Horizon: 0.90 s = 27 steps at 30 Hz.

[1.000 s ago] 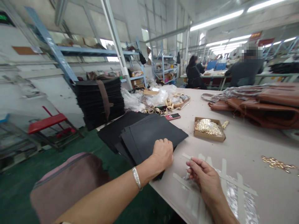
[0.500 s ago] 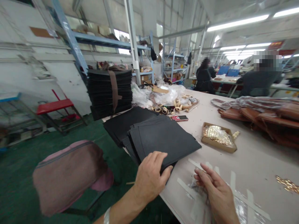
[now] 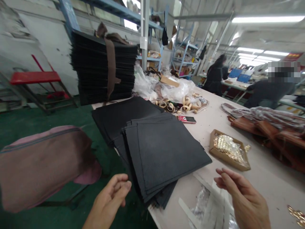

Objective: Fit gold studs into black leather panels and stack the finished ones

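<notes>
Near the left front corner of a stack of black leather-like panels (image 3: 164,149), my left hand (image 3: 109,198) hangs beyond the table edge. Its fingers are loosely curled and apart from the panels, with nothing visible in them. My right hand (image 3: 245,197) hovers over the table, right of the stack's near corner. Its fingers are half bent, thumb close to them, and I see nothing held. The panels lie fanned, overlapping a second dark pile (image 3: 126,111) behind. Under my right hand are clear plastic and pale tape strips (image 3: 202,203).
Behind stands a tall strapped stack of black pieces (image 3: 90,66). To the right are a cardboard box of gold metal parts (image 3: 228,148), a red phone (image 3: 186,119) and brown leather pieces (image 3: 267,127). A cloth-covered stool (image 3: 47,165) is at left. Two people sit farther back.
My left hand has come off the black panels and moved left and down. My right hand has shifted right. The camera view has moved closer to the stack.
</notes>
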{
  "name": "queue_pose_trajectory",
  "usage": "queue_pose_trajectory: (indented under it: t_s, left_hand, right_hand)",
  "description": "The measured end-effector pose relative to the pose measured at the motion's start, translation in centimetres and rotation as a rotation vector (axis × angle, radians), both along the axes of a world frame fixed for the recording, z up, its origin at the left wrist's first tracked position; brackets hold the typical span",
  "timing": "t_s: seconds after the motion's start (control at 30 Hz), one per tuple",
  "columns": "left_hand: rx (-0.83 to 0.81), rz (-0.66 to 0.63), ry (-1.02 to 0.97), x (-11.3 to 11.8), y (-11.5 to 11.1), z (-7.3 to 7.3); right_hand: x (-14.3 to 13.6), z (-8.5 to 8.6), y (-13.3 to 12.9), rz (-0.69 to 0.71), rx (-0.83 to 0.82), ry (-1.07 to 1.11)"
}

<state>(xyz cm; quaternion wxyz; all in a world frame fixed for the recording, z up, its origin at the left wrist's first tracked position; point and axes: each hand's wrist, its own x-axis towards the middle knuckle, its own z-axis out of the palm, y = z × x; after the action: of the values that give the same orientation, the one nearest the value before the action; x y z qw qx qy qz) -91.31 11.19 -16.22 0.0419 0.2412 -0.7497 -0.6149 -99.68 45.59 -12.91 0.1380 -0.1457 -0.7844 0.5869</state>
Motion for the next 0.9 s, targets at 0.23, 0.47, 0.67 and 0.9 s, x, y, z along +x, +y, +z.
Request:
queue_pose_trajectory:
  t_s: [0.23,0.47,0.67,0.9]
  left_hand:
    - [-0.039,0.073,-0.048,-1.6,-0.1,0.3]
    - [-0.017,0.144,-0.03,-2.3,-0.3,-1.2]
    - [-0.006,0.162,-0.032,-2.6,-0.5,-1.0]
    - [0.142,0.159,-0.044,-2.0,1.6,1.8]
  right_hand:
    - [-1.1,-1.6,-1.0,0.05,0.058,-0.005]
    - [-2.0,-0.7,-1.2,0.183,0.356,0.225]
    - [-10.4,4.0,-2.8,0.3,0.7,0.177]
    - [-18.7,0.7,-6.2,0.385,0.587,0.009]
